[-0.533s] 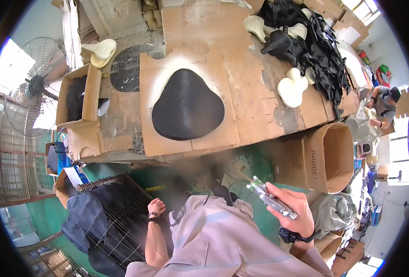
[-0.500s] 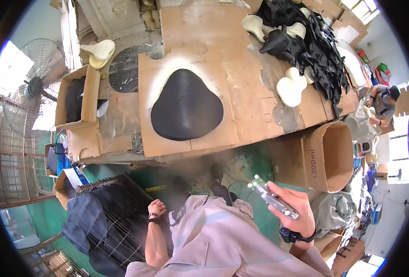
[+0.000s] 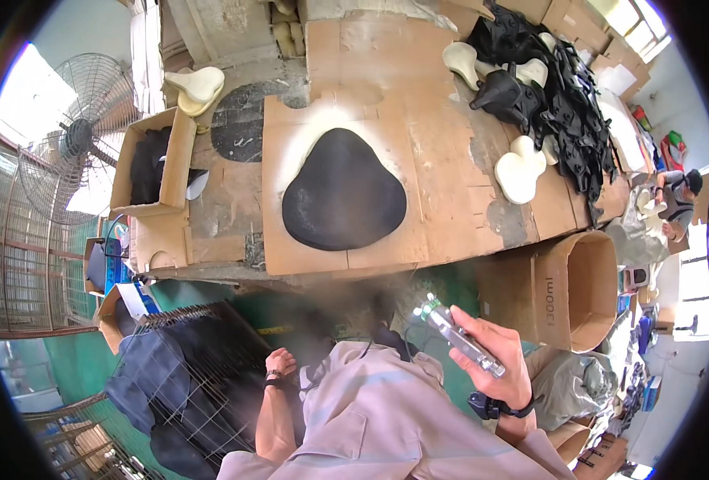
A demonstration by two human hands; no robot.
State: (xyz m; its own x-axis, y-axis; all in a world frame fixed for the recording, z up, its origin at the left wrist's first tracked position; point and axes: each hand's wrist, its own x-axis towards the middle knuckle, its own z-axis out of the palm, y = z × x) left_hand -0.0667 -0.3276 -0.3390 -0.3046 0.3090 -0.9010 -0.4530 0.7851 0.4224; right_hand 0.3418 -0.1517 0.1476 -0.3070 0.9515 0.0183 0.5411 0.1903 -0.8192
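Note:
My right hand (image 3: 494, 360) grips a slim metal spray gun (image 3: 458, 336) with a green cap, its nozzle end pointing up-left toward the bench. A faint haze hangs below the bench edge. On the bench lies a black saddle-shaped cover (image 3: 343, 192) on a sheet of cardboard (image 3: 434, 184) ringed by pale overspray. My left hand (image 3: 279, 364) hangs low by my hip, fingers curled, near a wire rack (image 3: 186, 376) loaded with black pieces; whether it holds anything I cannot tell.
Cream foam saddle shapes (image 3: 521, 170) and a heap of black shells (image 3: 566, 104) sit at the bench's right. An open box of black parts (image 3: 153, 164) stands at left, a large fan (image 3: 74, 136) beyond it. A big empty carton (image 3: 582, 288) lies on its side by my right hand.
My right hand with the spray gun has shifted slightly; the rest looks the same.

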